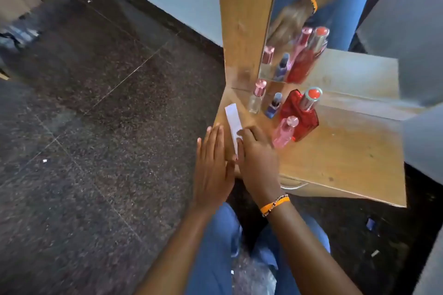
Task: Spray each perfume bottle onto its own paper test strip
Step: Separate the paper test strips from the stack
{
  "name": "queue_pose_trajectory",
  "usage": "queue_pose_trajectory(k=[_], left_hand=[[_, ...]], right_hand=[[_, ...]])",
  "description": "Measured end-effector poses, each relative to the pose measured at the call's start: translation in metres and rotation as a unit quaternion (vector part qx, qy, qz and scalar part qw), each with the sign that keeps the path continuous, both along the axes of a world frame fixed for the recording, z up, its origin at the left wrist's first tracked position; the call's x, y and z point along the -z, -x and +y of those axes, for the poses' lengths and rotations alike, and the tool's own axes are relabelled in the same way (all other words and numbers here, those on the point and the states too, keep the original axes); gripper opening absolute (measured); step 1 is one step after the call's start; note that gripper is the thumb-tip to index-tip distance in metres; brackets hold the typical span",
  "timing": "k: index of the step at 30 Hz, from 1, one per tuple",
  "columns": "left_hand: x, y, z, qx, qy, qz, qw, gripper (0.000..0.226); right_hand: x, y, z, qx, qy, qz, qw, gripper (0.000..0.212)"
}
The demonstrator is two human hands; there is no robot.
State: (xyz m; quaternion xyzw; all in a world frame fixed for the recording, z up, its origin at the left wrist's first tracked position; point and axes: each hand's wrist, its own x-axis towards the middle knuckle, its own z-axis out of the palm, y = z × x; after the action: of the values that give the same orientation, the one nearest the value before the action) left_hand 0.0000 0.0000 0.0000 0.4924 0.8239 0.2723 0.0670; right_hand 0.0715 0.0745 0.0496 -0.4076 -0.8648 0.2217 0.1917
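White paper strip [233,120] lies flat at the counter's [340,151] left front corner, one end under the right hand [256,153]. Right hand's fingers curl down on it, pressing or pinching, can't tell which. Left hand [212,163] flat, fingers straight, holding nothing, just beside the strip at the counter edge. Step looks like laying out or picking up a strip; no bottle in hand, spraying not begun. Only one strip visible. Next move needs a bottle lifted and the strip held clear of the others.

Four bottles, all capped, stand close together near the strip: clear bottle [256,100], small blue bottle [273,106], big red bottle [300,115], pink bottle [285,132]. Pink one is just beside the right hand, easy to knock. Mirror [335,7] behind doubles the bottles. Dark stone floor [96,115] left.
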Motion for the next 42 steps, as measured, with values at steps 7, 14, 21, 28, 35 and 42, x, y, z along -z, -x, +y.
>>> queue_pose_trajectory(k=[7, 14, 21, 28, 35, 42], left_hand=[[0.024, -0.001, 0.011, -0.026, -0.067, 0.056, 0.996, 0.05], [0.02, 0.004, 0.008, 0.017, -0.024, 0.061, 0.998, 0.052], [0.02, 0.003, 0.007, 0.022, -0.033, 0.046, 0.998, 0.05], [0.019, 0.003, 0.006, 0.021, -0.033, 0.049, 0.998, 0.051], [0.019, 0.003, 0.006, 0.023, -0.034, 0.051, 0.998, 0.053], [0.021, 0.004, 0.007, 0.025, -0.032, 0.054, 0.998, 0.048]], right_hand=[[0.032, 0.011, 0.01, 0.073, 0.01, 0.081, 0.994, 0.018], [0.023, 0.015, 0.019, 0.146, 0.12, 0.142, 0.972, 0.009], [0.017, 0.016, 0.018, 0.17, 0.135, 0.147, 0.965, 0.018], [0.016, 0.019, 0.015, 0.184, 0.103, 0.128, 0.969, 0.013], [0.018, 0.02, 0.014, 0.178, 0.079, 0.118, 0.974, 0.006], [0.017, 0.021, 0.008, 0.147, 0.004, 0.064, 0.987, 0.013]])
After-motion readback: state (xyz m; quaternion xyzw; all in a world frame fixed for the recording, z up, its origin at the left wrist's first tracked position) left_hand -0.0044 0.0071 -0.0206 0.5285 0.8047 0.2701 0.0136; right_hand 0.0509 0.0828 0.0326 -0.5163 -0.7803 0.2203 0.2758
